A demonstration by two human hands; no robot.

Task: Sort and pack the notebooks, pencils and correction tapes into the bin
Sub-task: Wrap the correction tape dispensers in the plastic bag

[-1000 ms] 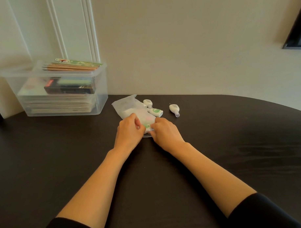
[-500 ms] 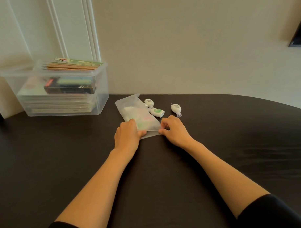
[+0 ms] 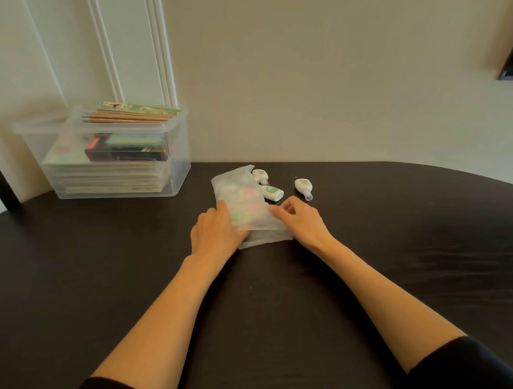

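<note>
Packed: notebooks [image 3: 109, 179], pencils [image 3: 127, 116] in bin [image 3: 180, 156] | lay loose on tabletop [image 3: 395, 218]: three correction tapes [image 3: 272, 193] | bag [image 3: 244, 200] pinched in left hand [image 3: 214, 233], right hand [image 3: 301, 220]

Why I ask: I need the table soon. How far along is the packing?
Done: notebooks are stacked in the bin, and pencils lie across its top. In hand: the left hand and right hand hold a translucent pouch with coloured items inside. Left: three loose tapes lie on the table beside it, and the pouch isn't in the bin.
</note>
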